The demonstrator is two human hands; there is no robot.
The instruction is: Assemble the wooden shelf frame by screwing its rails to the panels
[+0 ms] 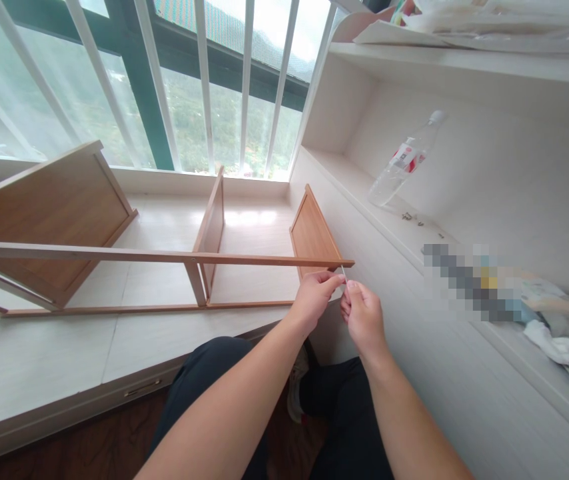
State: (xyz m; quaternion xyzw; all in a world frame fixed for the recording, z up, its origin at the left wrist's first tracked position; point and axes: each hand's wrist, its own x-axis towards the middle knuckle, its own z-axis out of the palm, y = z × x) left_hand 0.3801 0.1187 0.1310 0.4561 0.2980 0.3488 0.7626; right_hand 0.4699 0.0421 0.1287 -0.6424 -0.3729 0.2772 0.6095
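Observation:
A brown wooden shelf frame (pixel 149 254) lies on its side on the pale ledge, with upright panels between its long rails. At its right end stands the end panel (pixel 317 223). Just below that corner, a thin metal rod (pixel 343 271) reaches up to the rail's end. My right hand (pixel 364 313) is closed around the rod's lower part. My left hand (pixel 317 297) is closed in a pinch beside the rod, its fingertips close to the rail; what they grip, if anything, is hidden.
The pale ledge (pixel 54 360) runs along the barred window (pixel 204 87). At right, a white shelf unit (pixel 389 300) holds a clear plastic bottle (pixel 399 163), small metal fittings (pixel 407 217), a crumpled white item (pixel 549 341) and blurred things. My legs are below the ledge.

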